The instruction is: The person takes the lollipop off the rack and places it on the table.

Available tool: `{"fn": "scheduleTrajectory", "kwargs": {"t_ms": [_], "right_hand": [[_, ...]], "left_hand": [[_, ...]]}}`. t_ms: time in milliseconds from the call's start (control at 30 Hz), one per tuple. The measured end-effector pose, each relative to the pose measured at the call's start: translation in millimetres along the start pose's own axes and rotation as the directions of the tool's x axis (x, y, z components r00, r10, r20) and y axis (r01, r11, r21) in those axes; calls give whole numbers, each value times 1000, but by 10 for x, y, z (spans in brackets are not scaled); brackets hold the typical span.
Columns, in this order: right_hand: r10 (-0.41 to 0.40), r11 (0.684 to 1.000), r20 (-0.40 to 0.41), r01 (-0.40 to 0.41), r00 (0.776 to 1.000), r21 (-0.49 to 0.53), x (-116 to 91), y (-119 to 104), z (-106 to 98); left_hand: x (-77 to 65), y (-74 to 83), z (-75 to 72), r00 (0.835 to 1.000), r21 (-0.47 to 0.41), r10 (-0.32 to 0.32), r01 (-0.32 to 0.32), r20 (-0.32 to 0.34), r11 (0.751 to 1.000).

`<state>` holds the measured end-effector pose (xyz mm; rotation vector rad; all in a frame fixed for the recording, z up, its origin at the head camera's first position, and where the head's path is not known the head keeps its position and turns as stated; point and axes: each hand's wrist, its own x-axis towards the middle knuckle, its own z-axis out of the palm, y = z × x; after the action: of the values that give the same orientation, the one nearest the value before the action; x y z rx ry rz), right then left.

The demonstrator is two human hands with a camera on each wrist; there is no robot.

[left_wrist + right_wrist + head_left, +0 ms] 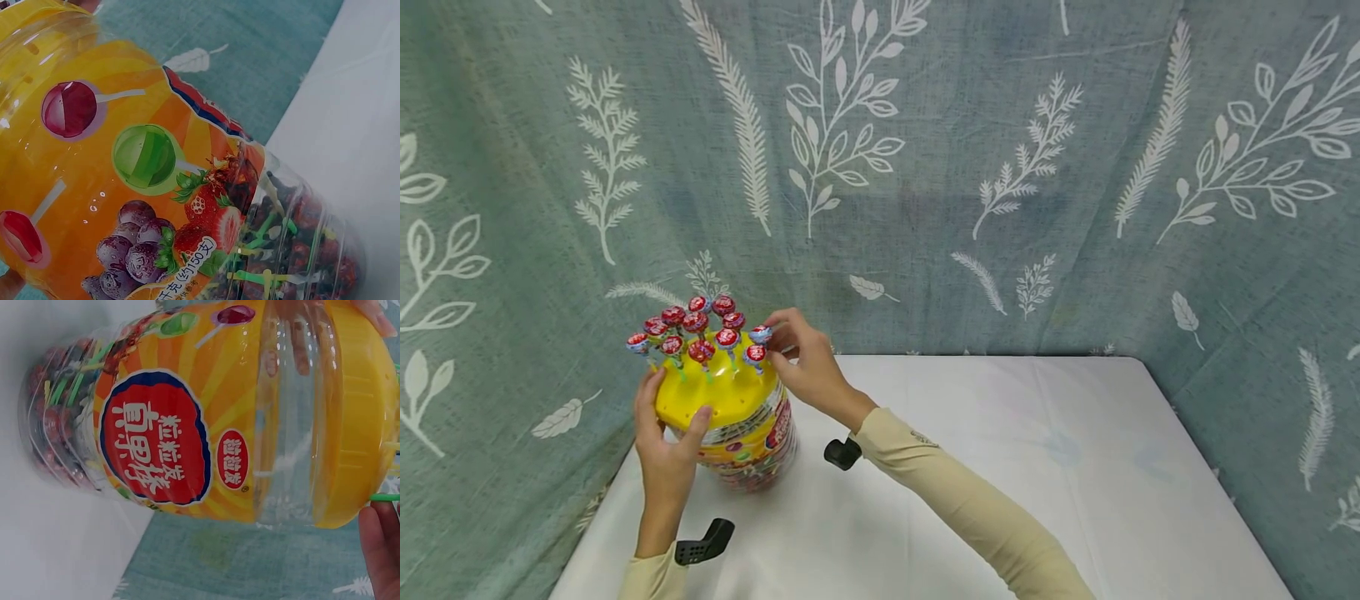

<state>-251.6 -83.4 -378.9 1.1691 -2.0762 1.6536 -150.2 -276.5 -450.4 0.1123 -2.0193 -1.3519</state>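
A clear plastic candy jar (pixel 781 437) with an orange fruit label stands at the table's left, full of wrapped lollipops low down. Its yellow lid (pixel 718 402) carries several lollipops (pixel 702 351) in red and blue wrappers, sticks down in the lid. My left hand (pixel 666 467) grips the lid's near left side, thumb at the front and fingers along the left. At the lid's right edge my right hand (pixel 811 362) pinches a lollipop (pixel 760 334). In the right wrist view its fingertips meet a green stick (pixel 384 497) at the lid.
A white cloth (pixel 985 467) covers the table. Grey-green curtains (pixel 925 275) printed with white leaves hang behind it and at both sides. Black wrist cameras (pixel 842 454) sit by each forearm.
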Motion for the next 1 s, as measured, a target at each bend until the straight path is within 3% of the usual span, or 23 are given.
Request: {"fn": "scheduleTrajectory", "kwargs": {"t_ms": [267, 433, 633, 867, 1000], "right_hand": [[0, 1000, -19, 0, 1000, 2, 4, -47, 2], [-38, 998, -40, 40, 998, 45, -15, -254, -64], [-63, 998, -48, 64, 997, 18, -33, -414, -118], [-82, 997, -48, 83, 995, 5, -33, -390, -98], [-77, 997, -72, 77, 994, 1, -34, -242, -2]], "left_hand": [[8, -9, -2, 1000, 16, 2, -2, 3, 1000], [11, -30, 6, 1000, 10, 0, 0, 10, 1000], [15, -24, 19, 1000, 5, 6, -6, 7, 1000], [-7, -5, 14, 1000, 0, 8, -8, 3, 1000], [-21, 18, 3, 1000, -6, 8, -8, 0, 1000]]}}
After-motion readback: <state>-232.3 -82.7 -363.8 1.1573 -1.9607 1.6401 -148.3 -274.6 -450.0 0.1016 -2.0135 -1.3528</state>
